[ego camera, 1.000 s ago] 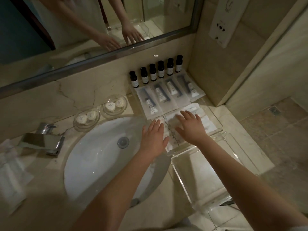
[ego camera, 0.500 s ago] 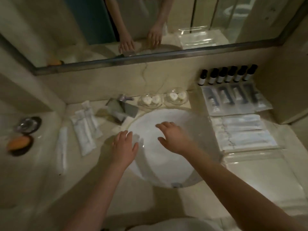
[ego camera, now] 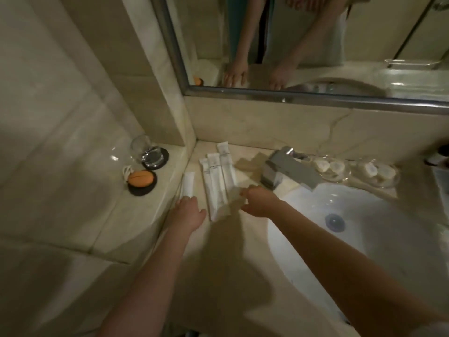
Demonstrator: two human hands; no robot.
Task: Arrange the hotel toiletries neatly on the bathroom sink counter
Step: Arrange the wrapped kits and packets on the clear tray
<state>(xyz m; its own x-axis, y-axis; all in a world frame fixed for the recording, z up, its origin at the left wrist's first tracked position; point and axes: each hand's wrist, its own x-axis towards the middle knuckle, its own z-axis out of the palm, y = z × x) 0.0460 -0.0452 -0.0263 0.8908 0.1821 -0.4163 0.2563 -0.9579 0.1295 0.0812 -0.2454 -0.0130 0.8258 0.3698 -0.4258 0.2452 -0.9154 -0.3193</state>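
Left hand (ego camera: 188, 211) lies flat and low on the desk (ego camera: 230, 244), fingers spread, tips touching the near end of a single sachet (ego camera: 188, 183) pointing to 12 o'clock; nothing gripped. Right hand (ego camera: 261, 200) has its fingers curled at the near right corner of the three sachets (ego camera: 218, 181); whether it pinches the wrapper or only nudges it, I cannot tell, motion blur there.

Step in hand, by my reading: squaring up the sachets at the left of the basin (ego camera: 364, 239); the three lie side by side, ends staggered; the single one sits apart at 9 o'clock of them. Next move likely calls for sliding the single one in beside the three and evening the near ends; light, flat pushes, since thin wrappers skid and ruck.

Outward: tap (ego camera: 289, 171) at 2 o'clock of the right hand; two soap dishes (ego camera: 349, 167) beyond it; tumbler (ego camera: 145, 153) and an orange object (ego camera: 141, 178) on the side ledge (ego camera: 109, 215) at 10 o'clock.

Hard to read: sachet print illegible; orange object unidentified; a dark bottle (ego camera: 439, 154) cut off at the right edge; left fingertips partly masked by the hand's back.
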